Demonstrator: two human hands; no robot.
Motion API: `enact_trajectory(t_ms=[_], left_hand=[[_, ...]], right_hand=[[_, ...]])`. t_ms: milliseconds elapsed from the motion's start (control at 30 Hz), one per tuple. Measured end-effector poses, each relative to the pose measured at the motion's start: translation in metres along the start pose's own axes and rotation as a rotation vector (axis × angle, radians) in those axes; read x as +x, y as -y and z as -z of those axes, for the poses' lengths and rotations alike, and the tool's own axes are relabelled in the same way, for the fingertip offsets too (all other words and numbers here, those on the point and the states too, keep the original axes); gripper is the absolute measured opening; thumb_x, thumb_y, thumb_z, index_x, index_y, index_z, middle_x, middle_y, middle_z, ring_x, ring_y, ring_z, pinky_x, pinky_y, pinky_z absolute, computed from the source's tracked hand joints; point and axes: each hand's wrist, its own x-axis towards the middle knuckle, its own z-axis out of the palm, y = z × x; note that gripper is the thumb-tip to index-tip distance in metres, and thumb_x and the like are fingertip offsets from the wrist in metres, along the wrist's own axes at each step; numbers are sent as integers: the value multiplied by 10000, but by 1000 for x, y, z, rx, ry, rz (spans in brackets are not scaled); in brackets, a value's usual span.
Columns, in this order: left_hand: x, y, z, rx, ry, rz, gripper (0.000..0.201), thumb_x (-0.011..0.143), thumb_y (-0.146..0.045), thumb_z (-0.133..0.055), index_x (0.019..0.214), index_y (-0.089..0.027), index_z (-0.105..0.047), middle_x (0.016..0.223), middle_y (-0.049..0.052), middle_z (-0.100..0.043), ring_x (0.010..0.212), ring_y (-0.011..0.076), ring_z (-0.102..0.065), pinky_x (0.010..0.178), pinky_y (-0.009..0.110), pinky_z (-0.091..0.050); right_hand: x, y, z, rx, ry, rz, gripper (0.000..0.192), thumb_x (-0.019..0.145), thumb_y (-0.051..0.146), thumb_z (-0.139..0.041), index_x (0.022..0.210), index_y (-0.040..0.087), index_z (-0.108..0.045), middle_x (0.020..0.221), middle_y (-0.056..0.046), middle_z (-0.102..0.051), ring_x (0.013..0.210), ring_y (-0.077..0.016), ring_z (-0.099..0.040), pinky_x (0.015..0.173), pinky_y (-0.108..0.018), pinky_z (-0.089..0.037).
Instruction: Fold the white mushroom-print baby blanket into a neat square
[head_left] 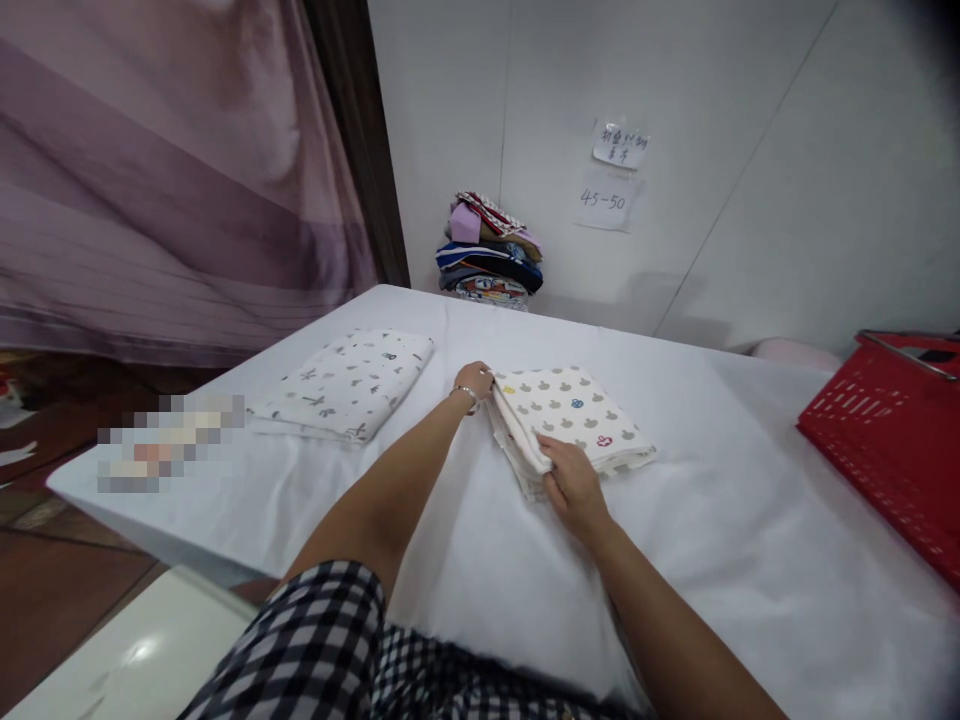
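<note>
1. Pinching a folded cloth (570,415) at its left edge, both hands work at mid-table (465,560) in the head view: the left hand (474,381) grasps the far corner, the right hand (574,487) clamps the near corner, fingers over the layers.
2. Judged from this, the fold is being squared; keeping both grips on the same edge and the layers flush should stop the stack from fanning.
3. Lying apart to the left is a second folded cloth (349,385); a clothes pile (491,258) sits by the wall, a red basket (892,430) at right.
</note>
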Motion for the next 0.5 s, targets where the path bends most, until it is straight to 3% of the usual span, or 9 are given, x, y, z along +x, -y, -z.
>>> enact_trajectory(t_ms=[100, 233, 333, 500], left_hand=[[3, -4, -1, -71, 38, -6, 235, 755, -254, -556, 969, -182, -622, 732, 47, -677, 561, 142, -620, 548, 239, -444], [1, -3, -2, -126, 44, 2, 251, 771, -257, -539, 1003, -189, -605, 744, 38, -677, 571, 139, -630, 551, 232, -450], [-3, 5, -4, -130, 27, 24, 240, 762, -245, -553, 983, -182, -621, 757, 53, -675, 585, 151, -631, 579, 249, -465], [-9, 19, -9, -124, 15, 75, 209, 775, -200, -533, 953, -157, -633, 722, 70, -660, 565, 149, -610, 548, 251, -463]], right_hand=[[3, -2, 11, -12, -108, -54, 378, 824, 129, -414, 1189, 199, -483, 1180, -120, -585, 1107, -230, -538, 901, -441, -446], [4, -2, 14, -16, -115, -33, 365, 825, 120, -414, 1174, 195, -490, 1162, -118, -593, 1085, -230, -548, 886, -438, -451], [4, -1, 8, -31, -30, -11, 356, 823, 122, -406, 1159, 193, -500, 1151, -111, -598, 1081, -224, -547, 908, -440, -428], [-2, 2, -6, -43, 252, 38, 313, 795, 116, -418, 1077, 179, -540, 1083, -97, -627, 1034, -217, -553, 884, -395, -429]])
